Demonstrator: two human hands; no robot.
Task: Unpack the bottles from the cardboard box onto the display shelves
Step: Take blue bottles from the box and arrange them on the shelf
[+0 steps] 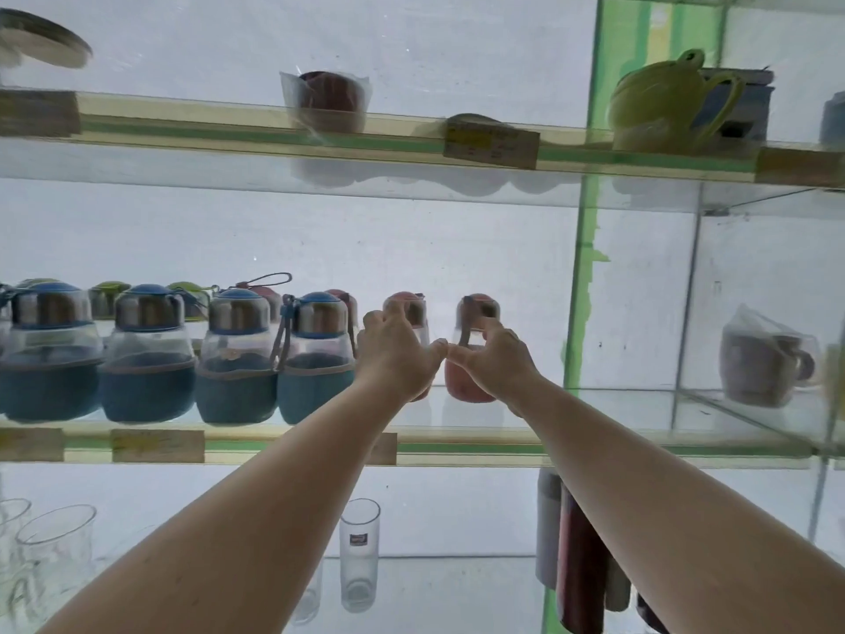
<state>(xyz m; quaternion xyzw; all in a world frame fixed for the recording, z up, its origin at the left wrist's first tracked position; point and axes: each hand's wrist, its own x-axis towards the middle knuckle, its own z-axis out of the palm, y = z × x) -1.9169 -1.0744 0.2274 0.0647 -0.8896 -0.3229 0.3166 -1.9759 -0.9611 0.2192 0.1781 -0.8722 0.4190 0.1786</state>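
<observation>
Risk: knocking pink bottles (471,382) off glass shelf (594,404) | left hand (393,350) fingers grip one, right hand (496,359) fingers pinch other | thumbs touching, crowded

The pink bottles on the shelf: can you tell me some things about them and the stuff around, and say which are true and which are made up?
1. Each hand is on a pink bottle. True: the left hand is on one pink bottle, the right hand on the other pink bottle.
2. The blue bottles stand right of the pink ones. False: the blue bottles stand to their left.
3. A green teapot sits on the shelf above. True: the green teapot is up at the right.
4. The drinking glass is on the same shelf as the bottles. False: the drinking glass stands one shelf lower.
5. The thumbs touch. True.
</observation>
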